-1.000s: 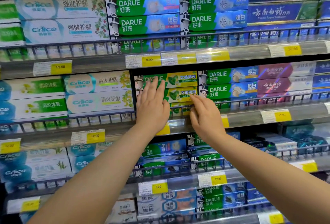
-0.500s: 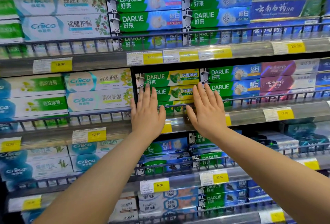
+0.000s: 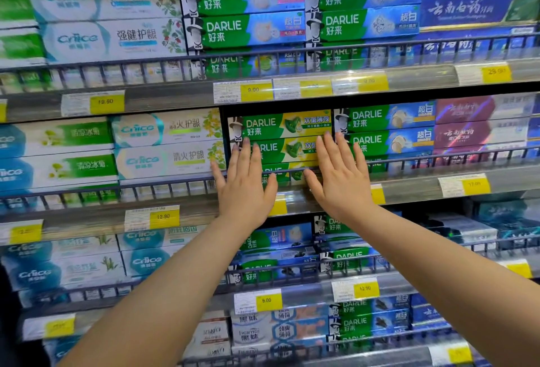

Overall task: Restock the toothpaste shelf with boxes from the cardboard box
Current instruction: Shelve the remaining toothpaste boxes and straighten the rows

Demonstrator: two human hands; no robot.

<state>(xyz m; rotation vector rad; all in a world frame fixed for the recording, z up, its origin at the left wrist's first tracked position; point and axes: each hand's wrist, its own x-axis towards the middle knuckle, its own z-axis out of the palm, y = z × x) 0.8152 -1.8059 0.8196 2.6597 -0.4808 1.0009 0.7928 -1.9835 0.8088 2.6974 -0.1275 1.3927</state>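
A stack of green-and-yellow Darlie toothpaste boxes point(image 3: 279, 126) lies on the second shelf behind a wire rail point(image 3: 292, 171). My left hand point(image 3: 245, 184) lies flat with straight fingers against the left end of the lower boxes in that stack. My right hand point(image 3: 340, 175) lies flat with spread fingers against their right end. Both palms cover the rail and the shelf edge. The top box of the stack is uncovered. The cardboard box is not in view.
Green-and-blue Darlie boxes point(image 3: 388, 130) sit right of the stack, white Crilice boxes point(image 3: 166, 144) to its left. Shelves above and below hold more toothpaste behind wire rails. Yellow price tags point(image 3: 257, 90) line the shelf edges.
Both hands slid down the stack and flattened: the left hand came off the top box, the right hand's fingers spread upward. The view shifted slightly downward.
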